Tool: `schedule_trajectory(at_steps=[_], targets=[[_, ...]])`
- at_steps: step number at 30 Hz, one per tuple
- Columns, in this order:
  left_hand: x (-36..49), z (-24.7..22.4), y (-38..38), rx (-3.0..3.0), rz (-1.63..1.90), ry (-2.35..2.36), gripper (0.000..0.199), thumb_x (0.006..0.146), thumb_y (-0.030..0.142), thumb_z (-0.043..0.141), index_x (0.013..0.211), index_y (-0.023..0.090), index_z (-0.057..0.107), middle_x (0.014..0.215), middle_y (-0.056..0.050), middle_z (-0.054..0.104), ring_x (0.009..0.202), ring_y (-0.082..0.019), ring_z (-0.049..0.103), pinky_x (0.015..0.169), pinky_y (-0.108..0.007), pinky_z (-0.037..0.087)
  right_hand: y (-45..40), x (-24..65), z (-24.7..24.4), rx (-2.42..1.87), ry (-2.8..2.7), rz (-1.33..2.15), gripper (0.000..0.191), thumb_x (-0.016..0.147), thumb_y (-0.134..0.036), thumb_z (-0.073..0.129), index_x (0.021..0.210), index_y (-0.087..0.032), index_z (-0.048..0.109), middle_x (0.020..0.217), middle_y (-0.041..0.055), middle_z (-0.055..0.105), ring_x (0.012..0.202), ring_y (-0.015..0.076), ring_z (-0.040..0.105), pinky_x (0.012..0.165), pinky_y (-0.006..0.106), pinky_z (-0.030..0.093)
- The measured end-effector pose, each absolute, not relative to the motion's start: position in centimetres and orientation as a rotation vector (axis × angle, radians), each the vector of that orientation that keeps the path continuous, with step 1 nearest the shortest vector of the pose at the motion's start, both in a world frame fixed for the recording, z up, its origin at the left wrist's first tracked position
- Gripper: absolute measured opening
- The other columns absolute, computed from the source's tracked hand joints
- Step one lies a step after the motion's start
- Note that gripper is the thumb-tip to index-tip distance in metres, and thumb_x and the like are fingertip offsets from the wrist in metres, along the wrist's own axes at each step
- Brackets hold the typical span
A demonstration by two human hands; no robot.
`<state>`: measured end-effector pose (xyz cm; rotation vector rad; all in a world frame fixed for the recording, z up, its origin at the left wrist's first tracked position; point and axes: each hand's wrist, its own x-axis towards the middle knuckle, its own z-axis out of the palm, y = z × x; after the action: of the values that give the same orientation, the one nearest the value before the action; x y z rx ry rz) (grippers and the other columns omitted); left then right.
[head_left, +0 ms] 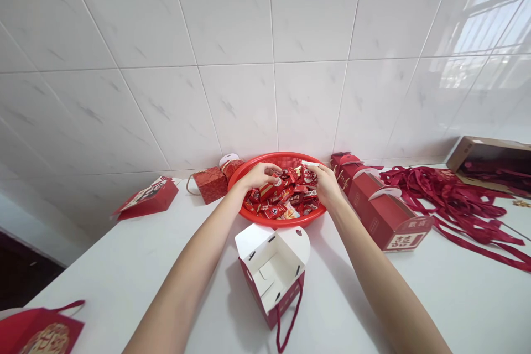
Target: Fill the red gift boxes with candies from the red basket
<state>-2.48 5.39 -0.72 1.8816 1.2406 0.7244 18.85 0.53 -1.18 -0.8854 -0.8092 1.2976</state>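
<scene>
A red plastic basket [286, 223] holds many wrapped candies [276, 211], mostly red. Over its left side, my left hand [258, 176] is closed on a red packet [267, 190] with a gold band. At the right of the basket, my right hand [327, 183] grips a red candy packet [309, 176] with a white double-happiness print, its thumb and fingers pinching the edge. Between my forearms stands an opened gift box [271, 274], dark red outside and white inside. Its flaps are spread and a dark red cord handle [290, 321] hangs at the front. No candy shows inside it.
Closed red gift boxes [381, 210] line up right of the basket, beside a heap of dark red ribbons [448, 199] and a cardboard box [493, 163]. Small red boxes [209, 184] and a red bag [149, 196] lie left. Another red bag [45, 332] sits front left. A tiled wall [236, 105] rises behind.
</scene>
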Motion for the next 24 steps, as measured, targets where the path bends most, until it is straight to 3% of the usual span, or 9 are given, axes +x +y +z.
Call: schedule_trajectory(at_steps=[6, 15, 19, 24], targets=[[-2.4, -0.7, 5.4, 1.884, 0.86, 1.18, 0.039, 0.065, 0.026, 0.079, 0.102, 0.018, 0.071, 0.116, -0.007, 0.073, 0.105, -0.022, 0.066, 0.094, -0.035, 0.051, 0.6, 18.8, -1.3, -0.878, -0.817, 1.316, 0.007, 0.062, -0.023, 0.073, 0.068, -0.02, 0.072, 0.062, -0.0015, 0.072, 0.058, 0.0158, 0.065, 0.051, 0.025, 0.054], [-1.6, -0.2, 4.5, 1.686, 1.083, 0.998, 0.046, 0.062, 0.04, 0.085, 0.097, 0.016, 0.069, 0.104, -0.006, 0.072, 0.095, -0.02, 0.066, 0.088, -0.035, 0.051, 1.3, 18.9, -2.3, -0.793, -0.972, 1.342, 0.015, 0.061, -0.027, 0.078, 0.072, -0.02, 0.072, 0.068, 0.0, 0.074, 0.066, 0.0161, 0.068, 0.066, 0.028, 0.055], [-1.3, 0.0, 4.3, 1.605, 1.03, 0.893, 0.046, 0.059, 0.037, 0.088, 0.094, 0.014, 0.068, 0.093, -0.003, 0.07, 0.085, -0.016, 0.065, 0.085, -0.034, 0.051, 1.1, 18.9, -2.3, -0.755, -1.009, 1.348, 0.019, 0.058, -0.03, 0.079, 0.073, -0.019, 0.073, 0.068, 0.0005, 0.074, 0.064, 0.0157, 0.068, 0.065, 0.027, 0.054], [-1.0, 0.4, 3.9, 1.547, 0.975, 0.802, 0.045, 0.057, 0.031, 0.09, 0.093, 0.014, 0.068, 0.093, -0.003, 0.069, 0.085, -0.015, 0.066, 0.083, -0.032, 0.052, 1.0, 18.9, -2.3, -0.782, -1.001, 1.352, 0.024, 0.056, -0.033, 0.081, 0.074, -0.019, 0.073, 0.069, 0.0015, 0.074, 0.066, 0.0179, 0.068, 0.064, 0.03, 0.055]])
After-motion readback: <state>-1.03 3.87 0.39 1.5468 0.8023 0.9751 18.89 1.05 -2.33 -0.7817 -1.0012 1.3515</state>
